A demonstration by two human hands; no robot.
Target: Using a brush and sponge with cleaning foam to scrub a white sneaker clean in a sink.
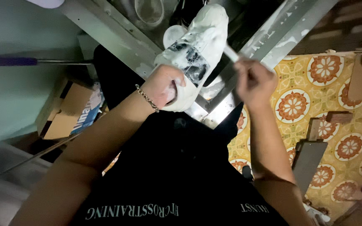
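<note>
A white shoe (200, 46), covered in soapy foam with a dark patch on its side, is held over a metal sink (118, 35). My left hand (164, 86), with a chain bracelet on the wrist, grips the shoe at its heel end. My right hand (254, 81) is blurred and closed on a white brush handle (231, 53) whose end touches the shoe's side. The brush head is hidden behind the shoe.
A round plastic container (149, 10) sits in the sink beyond the shoe. A cardboard box (70, 111) lies on the floor at the left, a purple-handled tool (34, 61) above it. Patterned orange floor tiles (340, 121) spread on the right, with a dark board (308, 161) on them.
</note>
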